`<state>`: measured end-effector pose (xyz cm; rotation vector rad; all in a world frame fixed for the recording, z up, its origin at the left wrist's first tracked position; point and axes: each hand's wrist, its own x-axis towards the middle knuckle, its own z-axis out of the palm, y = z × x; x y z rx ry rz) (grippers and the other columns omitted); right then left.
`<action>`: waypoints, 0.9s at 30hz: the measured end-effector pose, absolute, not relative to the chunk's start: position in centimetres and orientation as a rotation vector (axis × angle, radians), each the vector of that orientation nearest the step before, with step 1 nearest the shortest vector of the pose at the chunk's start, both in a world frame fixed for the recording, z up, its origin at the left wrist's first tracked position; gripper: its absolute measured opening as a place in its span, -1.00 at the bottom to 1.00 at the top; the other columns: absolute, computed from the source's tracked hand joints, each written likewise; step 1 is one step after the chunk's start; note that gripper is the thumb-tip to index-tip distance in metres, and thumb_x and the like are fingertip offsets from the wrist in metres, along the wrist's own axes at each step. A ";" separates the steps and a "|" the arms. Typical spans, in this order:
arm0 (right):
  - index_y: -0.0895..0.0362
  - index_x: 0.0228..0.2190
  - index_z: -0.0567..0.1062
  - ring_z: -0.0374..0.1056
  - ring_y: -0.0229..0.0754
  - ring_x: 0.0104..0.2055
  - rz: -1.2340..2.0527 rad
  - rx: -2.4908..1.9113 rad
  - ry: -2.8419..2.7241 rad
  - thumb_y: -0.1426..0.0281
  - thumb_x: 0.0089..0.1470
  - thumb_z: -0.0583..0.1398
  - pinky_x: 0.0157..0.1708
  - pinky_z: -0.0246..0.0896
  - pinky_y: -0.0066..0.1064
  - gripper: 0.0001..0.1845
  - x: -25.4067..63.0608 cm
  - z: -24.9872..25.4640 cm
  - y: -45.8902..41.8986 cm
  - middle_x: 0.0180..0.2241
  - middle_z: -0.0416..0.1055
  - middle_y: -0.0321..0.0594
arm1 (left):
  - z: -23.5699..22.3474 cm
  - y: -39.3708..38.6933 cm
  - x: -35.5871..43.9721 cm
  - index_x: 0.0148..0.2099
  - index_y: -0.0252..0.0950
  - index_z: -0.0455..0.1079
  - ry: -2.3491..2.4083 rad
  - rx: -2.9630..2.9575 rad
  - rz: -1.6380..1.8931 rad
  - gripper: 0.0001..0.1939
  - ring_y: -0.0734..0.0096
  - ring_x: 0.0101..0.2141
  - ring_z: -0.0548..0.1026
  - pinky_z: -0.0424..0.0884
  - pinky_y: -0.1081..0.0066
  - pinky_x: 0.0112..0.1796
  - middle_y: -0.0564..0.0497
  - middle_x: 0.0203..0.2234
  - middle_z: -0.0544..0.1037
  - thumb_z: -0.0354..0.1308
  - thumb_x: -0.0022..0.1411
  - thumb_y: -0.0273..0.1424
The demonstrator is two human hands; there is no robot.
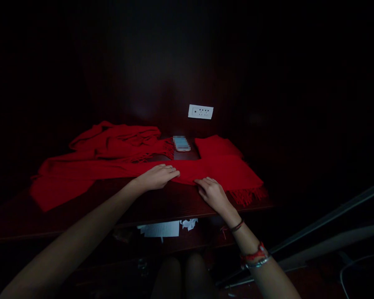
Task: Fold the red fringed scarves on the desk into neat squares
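Lying under L hand, touching R hand: red scarf.

Looks like a dim desk nook indoors, too dark to tell home from dormitory. Has a dark wooden desk, a white wall socket panel above it, and paper sheets on the shelf underneath.

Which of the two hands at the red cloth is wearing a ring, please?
The left hand has a ring on one finger; the right hand shows none, though a red bracelet circles that arm.
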<state>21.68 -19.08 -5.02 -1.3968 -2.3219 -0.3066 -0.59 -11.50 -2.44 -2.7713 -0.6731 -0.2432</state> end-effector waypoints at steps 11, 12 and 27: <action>0.17 -0.39 0.42 0.21 -0.23 -0.34 -0.173 -1.347 -2.200 0.48 0.02 0.04 -0.30 0.15 -0.45 -0.84 21.7 -5.4 -18.3 -0.43 0.32 -0.20 | -3.5 -11.6 0.5 -0.33 -0.28 0.29 -0.609 -2.811 -0.428 -0.85 0.44 -0.39 0.31 0.20 0.49 -0.33 0.02 -0.45 0.34 -0.11 0.18 -0.46; 0.17 -0.38 0.42 0.21 -0.23 -0.33 -0.186 -1.357 -2.197 0.48 0.02 0.04 -0.30 0.15 -0.45 -0.84 21.8 -5.4 -18.4 -0.42 0.31 -0.19 | -3.5 -11.6 0.5 -0.34 -0.28 0.28 -0.615 -2.818 -0.436 -0.86 0.45 -0.38 0.30 0.20 0.50 -0.34 0.02 -0.44 0.34 -0.10 0.17 -0.47; 0.12 -0.33 0.43 0.22 -0.20 -0.32 -0.408 -1.525 -2.271 0.45 0.07 -0.03 -0.30 0.16 -0.42 -0.76 24.1 -5.3 -20.4 -0.40 0.34 -0.17 | -2.3 -12.3 0.2 -0.25 -0.26 0.31 -0.506 -3.151 -0.418 -0.80 0.50 -0.35 0.32 0.21 0.54 -0.31 0.05 -0.40 0.37 -0.10 0.14 -0.55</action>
